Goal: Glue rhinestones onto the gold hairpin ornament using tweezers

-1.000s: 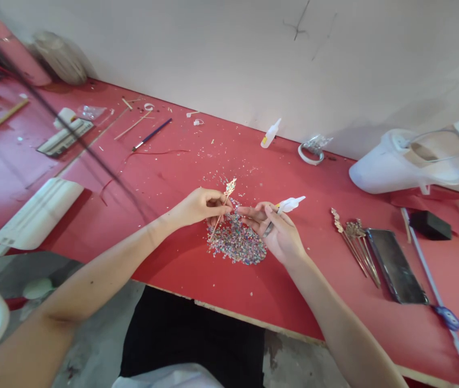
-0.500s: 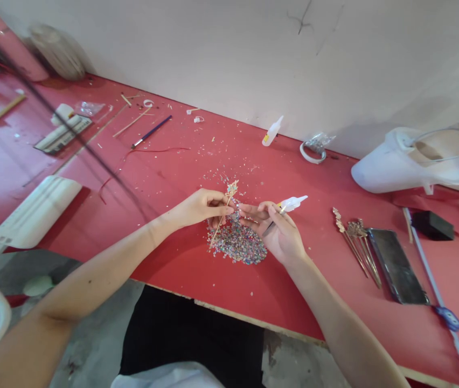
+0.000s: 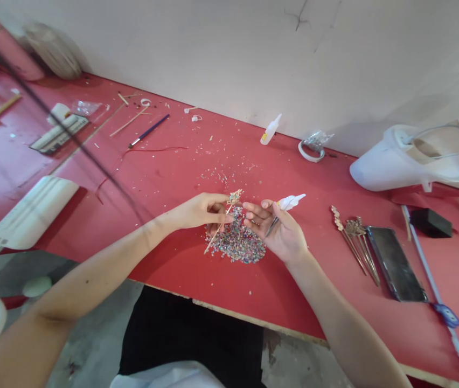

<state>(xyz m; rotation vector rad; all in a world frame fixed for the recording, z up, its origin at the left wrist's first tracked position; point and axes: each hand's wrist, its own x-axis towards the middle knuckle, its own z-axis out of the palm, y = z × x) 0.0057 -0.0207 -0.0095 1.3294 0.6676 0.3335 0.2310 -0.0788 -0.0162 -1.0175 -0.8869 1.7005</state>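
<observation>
My left hand is closed round the thin stem of a hairpin, its ornate head with small coloured bits pointing up and away. Close by on the right, my right hand has its palm turned up and fingers curled, with slim metal tweezers lying in it. A white glue bottle shows just beyond the right thumb; whether the hand grips it I cannot tell. Below both hands a heap of small multicoloured chips lies on the red table.
At right lie more gold hairpins, a phone and a black block. A white pitcher lies near the wall. Another glue bottle and a tape roll sit behind. Left are a paintbrush and a white power strip.
The hairpin's head has dipped slightly toward me and its stem tilted further. My right hand's fingers have drawn a little away from it and opened somewhat.
</observation>
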